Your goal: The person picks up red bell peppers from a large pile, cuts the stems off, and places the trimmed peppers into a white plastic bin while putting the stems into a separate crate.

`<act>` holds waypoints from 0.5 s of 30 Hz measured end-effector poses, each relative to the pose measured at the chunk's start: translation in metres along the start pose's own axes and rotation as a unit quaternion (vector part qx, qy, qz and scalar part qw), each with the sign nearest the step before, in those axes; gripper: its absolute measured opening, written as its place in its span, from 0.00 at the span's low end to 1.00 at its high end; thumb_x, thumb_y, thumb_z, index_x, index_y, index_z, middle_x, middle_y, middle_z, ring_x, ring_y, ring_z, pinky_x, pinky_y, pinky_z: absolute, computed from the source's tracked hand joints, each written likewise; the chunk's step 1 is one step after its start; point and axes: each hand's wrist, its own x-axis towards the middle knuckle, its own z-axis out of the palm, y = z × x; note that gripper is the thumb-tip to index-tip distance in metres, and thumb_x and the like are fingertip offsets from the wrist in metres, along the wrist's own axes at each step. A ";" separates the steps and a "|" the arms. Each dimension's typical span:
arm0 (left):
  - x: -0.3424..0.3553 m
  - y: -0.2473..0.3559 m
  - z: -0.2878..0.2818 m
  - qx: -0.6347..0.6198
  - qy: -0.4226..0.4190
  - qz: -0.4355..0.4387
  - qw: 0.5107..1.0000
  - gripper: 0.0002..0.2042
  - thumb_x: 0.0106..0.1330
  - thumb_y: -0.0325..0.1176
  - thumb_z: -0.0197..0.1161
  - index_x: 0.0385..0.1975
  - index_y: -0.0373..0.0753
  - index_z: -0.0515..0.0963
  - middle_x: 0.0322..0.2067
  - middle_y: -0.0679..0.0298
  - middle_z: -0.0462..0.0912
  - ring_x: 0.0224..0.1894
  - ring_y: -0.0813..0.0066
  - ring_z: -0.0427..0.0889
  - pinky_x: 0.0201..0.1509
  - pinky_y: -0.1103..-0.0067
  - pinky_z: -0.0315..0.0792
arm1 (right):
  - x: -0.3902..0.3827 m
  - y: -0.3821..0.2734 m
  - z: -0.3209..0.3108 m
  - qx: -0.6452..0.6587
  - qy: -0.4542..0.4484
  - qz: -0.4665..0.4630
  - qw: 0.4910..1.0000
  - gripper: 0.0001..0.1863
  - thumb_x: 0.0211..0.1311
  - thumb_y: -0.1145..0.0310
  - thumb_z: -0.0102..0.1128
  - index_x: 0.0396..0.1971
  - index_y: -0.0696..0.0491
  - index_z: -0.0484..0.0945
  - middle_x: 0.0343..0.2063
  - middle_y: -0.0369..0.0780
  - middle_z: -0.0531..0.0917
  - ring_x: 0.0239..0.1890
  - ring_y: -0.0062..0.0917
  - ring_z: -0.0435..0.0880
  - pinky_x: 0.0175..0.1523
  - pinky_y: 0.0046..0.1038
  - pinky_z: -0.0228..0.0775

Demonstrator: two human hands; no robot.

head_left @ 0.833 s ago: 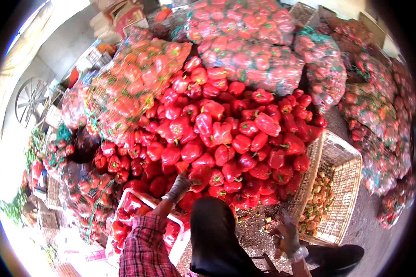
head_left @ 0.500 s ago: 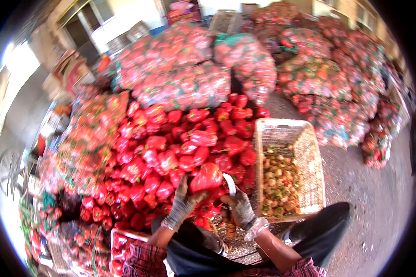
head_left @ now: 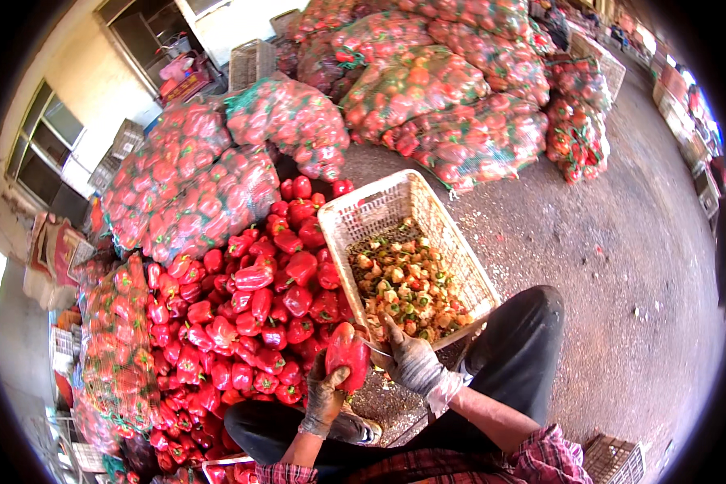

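A red bell pepper (head_left: 348, 358) is held upright in my left hand (head_left: 324, 398), which wears a dirty grey glove, its fingers wrapped round the side. Close beside it, my right hand (head_left: 418, 365), gloved too with clear plastic at the wrist, is closed on a coring tool (head_left: 377, 348). Only a thin metal part of the tool shows, reaching toward the pepper; the hand hides its handle. Just beyond my hands stands a pale plastic crate (head_left: 466, 256) holding cut-out pepper cores (head_left: 407, 284) with seeds and green stems. A heap of whole red peppers (head_left: 242, 323) lies to the left.
Full mesh sacks of peppers (head_left: 194, 181) border the heap, and more sacks (head_left: 460, 89) are piled at the back. My knee (head_left: 524, 339) rises right of the crate. Another crate (head_left: 613, 460) sits at lower right on the concrete floor (head_left: 621, 282).
My view has swung to the right. The pepper in my left hand is now raised clear of the heap, and my right hand has brought the tool from upright to pointing at the pepper.
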 end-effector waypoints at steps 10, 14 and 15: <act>-0.024 -0.007 0.018 0.123 -0.004 -0.034 0.992 0.24 0.54 0.27 0.65 0.53 0.35 0.72 0.45 0.63 0.79 0.47 0.72 0.79 0.53 0.75 0.74 | -0.006 0.005 -0.026 -0.082 -0.118 -0.038 0.989 0.42 0.54 0.70 0.50 0.67 0.61 0.42 0.35 0.54 0.80 0.26 0.44 0.81 0.30 0.42 0.71; -0.026 -0.014 0.003 0.024 -0.073 -0.077 0.994 0.29 0.54 0.28 0.62 0.59 0.34 0.66 0.58 0.56 0.71 0.60 0.65 0.70 0.63 0.68 0.65 | -0.017 0.030 0.008 -0.078 -0.089 -0.066 0.991 0.42 0.55 0.69 0.51 0.67 0.60 0.42 0.18 0.48 0.78 0.17 0.42 0.78 0.24 0.42 0.69; -0.027 -0.018 0.002 -0.011 -0.074 -0.092 0.993 0.29 0.54 0.28 0.62 0.60 0.34 0.65 0.59 0.56 0.70 0.61 0.65 0.69 0.65 0.68 0.63 | -0.020 0.039 0.016 -0.068 -0.079 -0.079 0.991 0.42 0.54 0.69 0.51 0.67 0.61 0.42 0.18 0.48 0.78 0.17 0.42 0.78 0.24 0.42 0.69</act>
